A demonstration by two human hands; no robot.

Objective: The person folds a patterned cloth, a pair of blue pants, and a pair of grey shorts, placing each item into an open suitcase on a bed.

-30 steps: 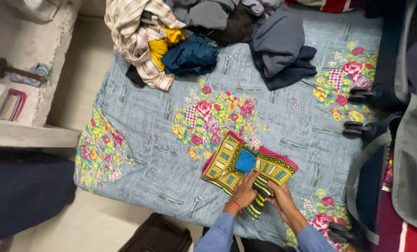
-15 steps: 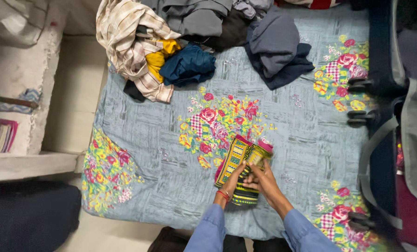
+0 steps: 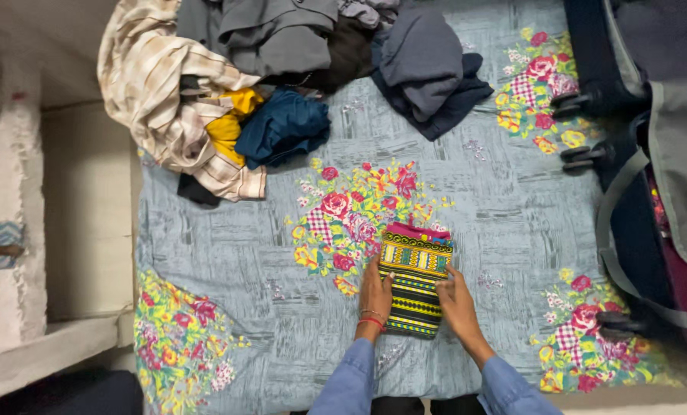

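A folded cloth (image 3: 414,278) with yellow, green and black patterned bands and a pink edge lies as a narrow rectangle on the grey floral bedsheet (image 3: 243,253). My left hand (image 3: 375,296) rests flat against its left side, a red band on the wrist. On the cloth's right side my right hand (image 3: 457,301) presses, fingers touching the edge. Both hands hold the folded cloth between them on the bed. Blue sleeves cover my forearms.
A heap of clothes (image 3: 282,69) lies at the far side of the bed: a striped beige shirt, yellow and teal pieces, grey and dark garments. An open dark suitcase (image 3: 651,154) stands at the right. A pale ledge (image 3: 44,353) is at the left.
The patterned cloth went from a wide, partly open shape to a narrow folded rectangle. My hands moved from its near edge to either side of it. The view shifted right.
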